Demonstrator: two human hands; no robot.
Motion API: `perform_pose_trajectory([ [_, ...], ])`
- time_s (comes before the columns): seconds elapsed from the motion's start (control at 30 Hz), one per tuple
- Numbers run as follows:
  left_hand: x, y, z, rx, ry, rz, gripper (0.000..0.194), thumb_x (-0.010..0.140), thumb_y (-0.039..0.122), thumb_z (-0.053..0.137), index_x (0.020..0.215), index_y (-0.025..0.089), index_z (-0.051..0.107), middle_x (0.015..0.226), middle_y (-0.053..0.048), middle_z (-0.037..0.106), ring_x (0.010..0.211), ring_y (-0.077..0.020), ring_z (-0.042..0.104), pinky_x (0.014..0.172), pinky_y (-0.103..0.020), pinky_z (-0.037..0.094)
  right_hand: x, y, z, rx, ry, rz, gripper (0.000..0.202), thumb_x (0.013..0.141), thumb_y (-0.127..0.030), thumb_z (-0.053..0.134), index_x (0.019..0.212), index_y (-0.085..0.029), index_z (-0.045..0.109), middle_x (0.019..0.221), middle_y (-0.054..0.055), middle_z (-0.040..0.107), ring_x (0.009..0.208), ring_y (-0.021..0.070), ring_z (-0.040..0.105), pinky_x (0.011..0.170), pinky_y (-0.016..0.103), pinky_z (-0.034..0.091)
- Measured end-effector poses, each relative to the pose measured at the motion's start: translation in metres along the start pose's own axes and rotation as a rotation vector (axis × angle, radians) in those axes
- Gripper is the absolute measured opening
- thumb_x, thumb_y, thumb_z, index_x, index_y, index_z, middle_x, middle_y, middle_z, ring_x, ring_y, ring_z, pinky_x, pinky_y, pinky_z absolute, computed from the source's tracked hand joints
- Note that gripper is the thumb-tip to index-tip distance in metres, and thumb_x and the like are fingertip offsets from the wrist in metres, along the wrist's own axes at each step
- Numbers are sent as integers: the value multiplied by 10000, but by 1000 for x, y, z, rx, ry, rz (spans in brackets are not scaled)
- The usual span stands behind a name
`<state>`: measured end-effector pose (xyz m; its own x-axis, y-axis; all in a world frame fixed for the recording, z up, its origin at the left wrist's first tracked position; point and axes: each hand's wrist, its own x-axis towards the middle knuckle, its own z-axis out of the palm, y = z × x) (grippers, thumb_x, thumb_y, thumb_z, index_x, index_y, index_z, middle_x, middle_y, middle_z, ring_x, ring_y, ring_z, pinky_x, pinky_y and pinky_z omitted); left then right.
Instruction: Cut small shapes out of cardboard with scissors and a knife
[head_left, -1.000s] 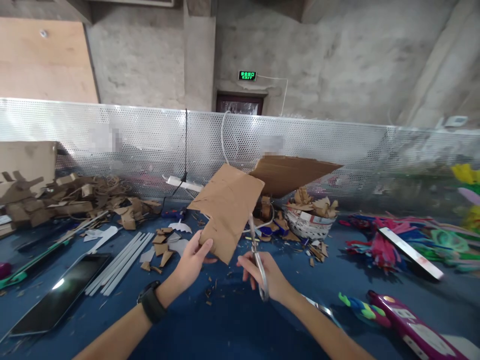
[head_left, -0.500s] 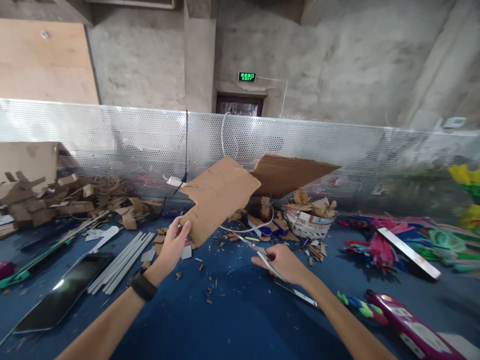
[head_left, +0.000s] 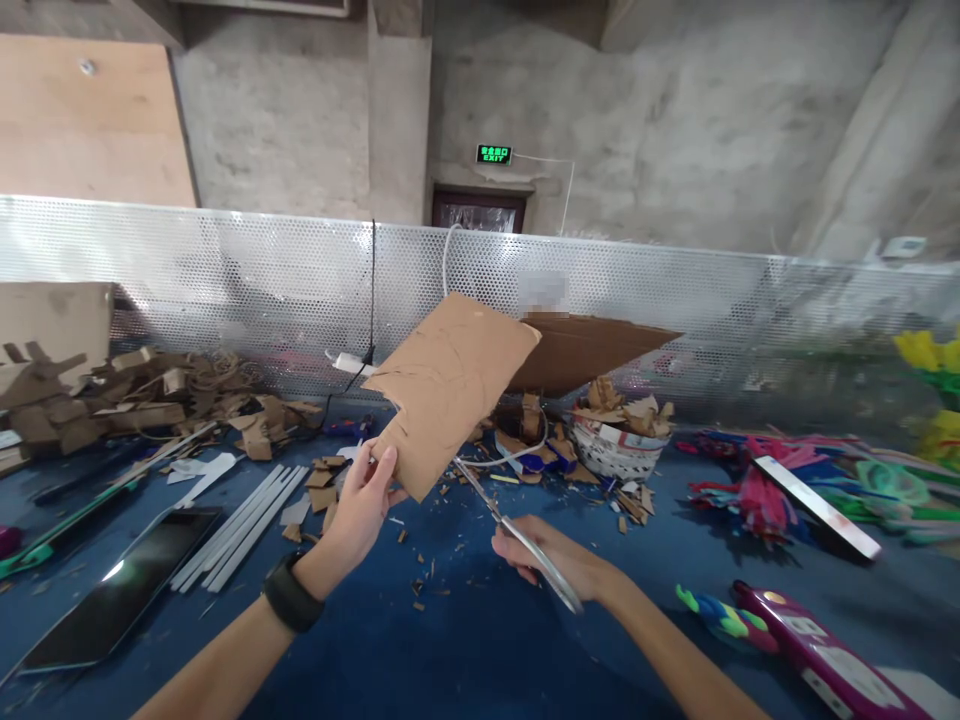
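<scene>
Since half a second ago, scissors [head_left: 517, 530] in the closed right hand [head_left: 551, 560] rose; blade tips reach the cardboard sheet [head_left: 450, 385], pinched at its lower corner by the left hand [head_left: 360, 505], above the blue table [head_left: 465, 640].

Scissors [head_left: 517, 530] rose back toward the lifted cardboard [head_left: 450, 385], apparently.

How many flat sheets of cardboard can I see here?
2: one cardboard sheet held up in the left hand, another cardboard panel leaning by the mesh fence. Scrap piles may hide more.
</scene>
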<state>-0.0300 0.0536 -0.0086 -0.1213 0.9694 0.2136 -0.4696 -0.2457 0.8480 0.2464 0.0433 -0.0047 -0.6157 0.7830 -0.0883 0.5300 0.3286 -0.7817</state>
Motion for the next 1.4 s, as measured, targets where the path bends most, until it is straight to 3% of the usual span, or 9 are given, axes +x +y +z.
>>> perform_pose_trajectory([
  [0.17, -5, -4, 3, 27, -62, -14, 538, 810, 565, 815, 1172, 251, 571, 1092, -32, 731, 934, -200, 742, 721, -286, 643, -2, -11, 4, -38, -32, -3, 628, 962, -740, 516, 649, -198, 467, 558, -34, 501, 562, 132, 477, 605, 263, 359],
  [0.43, -9, -10, 0, 218, -125, -30, 572, 859, 641, 721, 1222, 238, 540, 1111, -75, 709, 1017, -266, 727, 690, -317, 643, -2, -9, 8, 15, 12, 43, 577, 966, -696, 545, 679, -198, 494, 599, -33, 506, 561, 129, 482, 570, 249, 392],
  [0.7, -14, 9, 6, 318, -255, -9, 587, 850, 624, 741, 1208, 240, 478, 1114, -66, 696, 952, -249, 742, 639, -318, 666, -9, -28, 7, -344, 144, 132, 639, 983, -694, 492, 585, -194, 456, 540, -9, 502, 529, 129, 435, 539, 273, 303],
  [0.97, -14, 12, 3, 333, -299, -16, 514, 870, 564, 752, 1177, 232, 508, 1095, -68, 719, 985, -253, 755, 675, -319, 680, -11, -33, 10, -387, 169, 144, 702, 951, -746, 501, 511, -206, 410, 471, 3, 465, 478, 117, 395, 522, 286, 284],
  [1.17, -11, 14, 1, 293, -314, -60, 524, 831, 514, 816, 1149, 233, 508, 1049, -63, 767, 911, -248, 789, 641, -290, 664, -10, -38, 14, -372, 157, 156, 722, 947, -772, 486, 489, -216, 431, 449, 28, 481, 475, 141, 461, 523, 287, 326],
  [1.4, -13, 17, 4, 295, -332, -62, 516, 833, 470, 824, 1151, 244, 486, 1028, -49, 773, 860, -237, 801, 635, -290, 663, -9, -28, 12, -290, 121, 149, 704, 935, -762, 517, 510, -201, 492, 475, 22, 541, 470, 160, 571, 551, 270, 425],
])
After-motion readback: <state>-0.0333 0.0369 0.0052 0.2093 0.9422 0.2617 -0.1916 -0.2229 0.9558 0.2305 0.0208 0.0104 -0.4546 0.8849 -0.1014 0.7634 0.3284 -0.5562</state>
